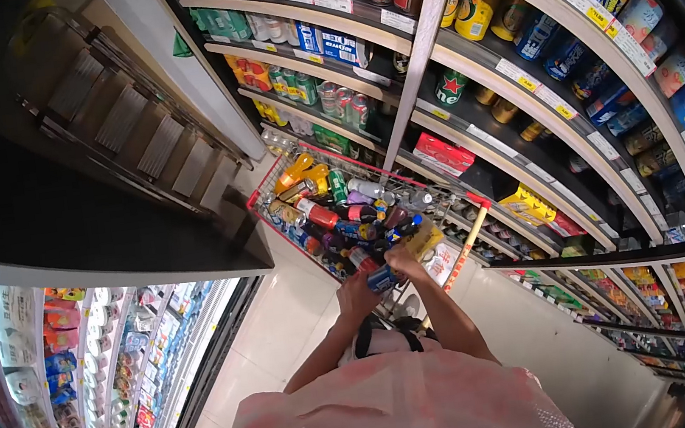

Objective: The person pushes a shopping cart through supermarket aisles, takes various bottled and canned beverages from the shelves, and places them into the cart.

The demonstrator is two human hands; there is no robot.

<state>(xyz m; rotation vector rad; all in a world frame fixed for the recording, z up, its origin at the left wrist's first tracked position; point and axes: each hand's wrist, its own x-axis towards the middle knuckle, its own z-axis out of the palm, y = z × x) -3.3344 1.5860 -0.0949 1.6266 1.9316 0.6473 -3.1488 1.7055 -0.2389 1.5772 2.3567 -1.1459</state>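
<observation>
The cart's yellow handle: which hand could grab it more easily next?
Probably the right hand: it is closer to the yellow handle, while the left hand would have to reach past the right arm. Both hands seem busy with the blue item, so the right would need to let go first.

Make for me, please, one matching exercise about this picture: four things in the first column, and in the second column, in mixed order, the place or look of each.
Column one:
1. blue packaged item
2. orange bottle
3. green can with a red star
4. floor

Column two:
a. pale and tiled
b. standing on a shelf
c. gripped between the left hand and the right hand
d. inside the cart, toward its end far from the person

Right pairs: 1-c, 2-d, 3-b, 4-a.
</observation>
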